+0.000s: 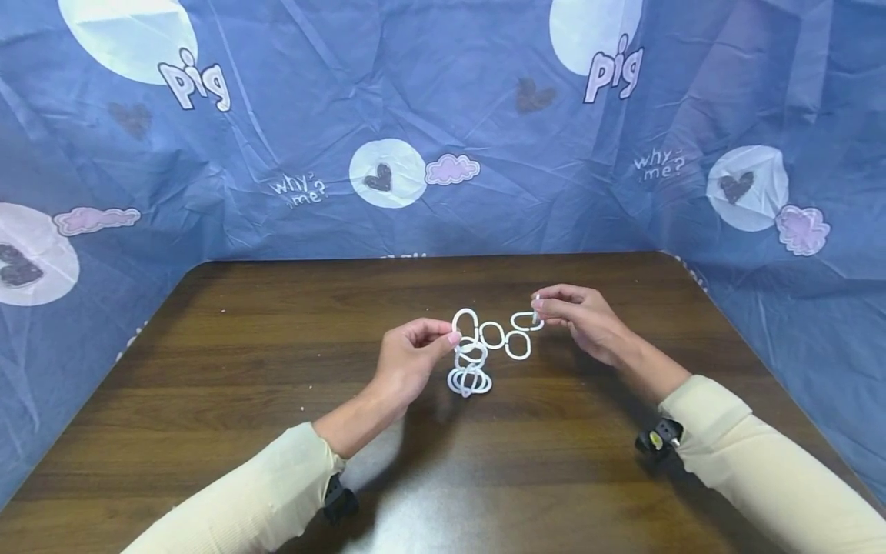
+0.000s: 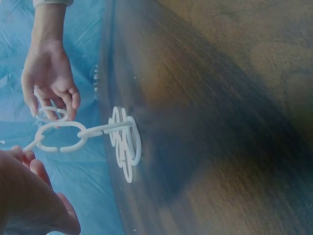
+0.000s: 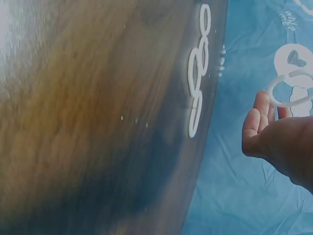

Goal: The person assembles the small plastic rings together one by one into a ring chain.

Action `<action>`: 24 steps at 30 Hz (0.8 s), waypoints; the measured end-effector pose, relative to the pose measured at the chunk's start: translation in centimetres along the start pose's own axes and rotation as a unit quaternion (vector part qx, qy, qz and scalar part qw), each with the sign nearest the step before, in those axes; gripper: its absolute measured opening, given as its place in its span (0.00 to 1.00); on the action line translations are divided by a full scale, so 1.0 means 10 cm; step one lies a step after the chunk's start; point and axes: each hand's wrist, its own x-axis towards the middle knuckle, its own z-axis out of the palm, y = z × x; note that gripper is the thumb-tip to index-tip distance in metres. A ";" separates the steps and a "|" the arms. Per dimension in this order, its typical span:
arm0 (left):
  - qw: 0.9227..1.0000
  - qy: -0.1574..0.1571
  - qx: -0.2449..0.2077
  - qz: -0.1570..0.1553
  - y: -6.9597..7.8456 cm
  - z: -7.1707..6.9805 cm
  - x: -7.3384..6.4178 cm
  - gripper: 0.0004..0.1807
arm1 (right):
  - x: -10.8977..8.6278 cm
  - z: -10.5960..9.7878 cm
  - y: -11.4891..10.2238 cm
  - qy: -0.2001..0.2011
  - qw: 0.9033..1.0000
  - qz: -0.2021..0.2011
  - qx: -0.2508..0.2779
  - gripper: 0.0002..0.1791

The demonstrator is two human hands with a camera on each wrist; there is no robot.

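White plastic chain links of oval shape lie between the two hands. My left hand point(image 1: 411, 358) pinches an upright link point(image 1: 465, 314) between thumb and fingers. From it more links hang down to a small pile of links point(image 1: 469, 382) on the table. To the right, a short row of joined links point(image 1: 492, 335) stretches toward my right hand point(image 1: 577, 315). That hand pinches a single link point(image 3: 279, 99), which looks apart from the row of links point(image 3: 191, 73) in the right wrist view. A narrow gap shows in the oval link point(image 2: 61, 149) beside my left fingers.
A dark brown wooden table point(image 1: 208, 369) bears the links and a few tiny white specks. Blue printed cloth point(image 1: 443, 223) hangs behind it and along both sides. Dark straps with devices point(image 1: 661, 438) sit at both pale sleeves.
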 end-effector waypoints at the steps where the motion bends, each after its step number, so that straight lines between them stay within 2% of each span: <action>1: 1.000 0.000 0.000 -0.001 0.00 0.00 0.00 0.06 | -0.01 0.01 0.00 -0.002 1.000 0.001 0.016 0.14; 5: 1.000 -0.001 0.000 0.001 0.00 0.01 0.00 0.07 | -0.04 0.06 -0.02 -0.015 0.998 -0.001 0.066 0.11; 14: 1.000 0.001 0.006 0.003 0.01 0.02 0.00 0.07 | -0.10 0.20 -0.08 -0.081 0.985 -0.024 0.152 0.15; 18: 1.000 0.001 0.006 0.002 0.01 0.02 0.00 0.06 | -0.12 0.25 -0.08 -0.100 0.980 -0.034 0.166 0.16; 24: 1.000 0.000 0.010 0.003 0.01 0.01 0.00 0.07 | -0.14 0.33 -0.07 -0.116 0.979 -0.035 0.166 0.18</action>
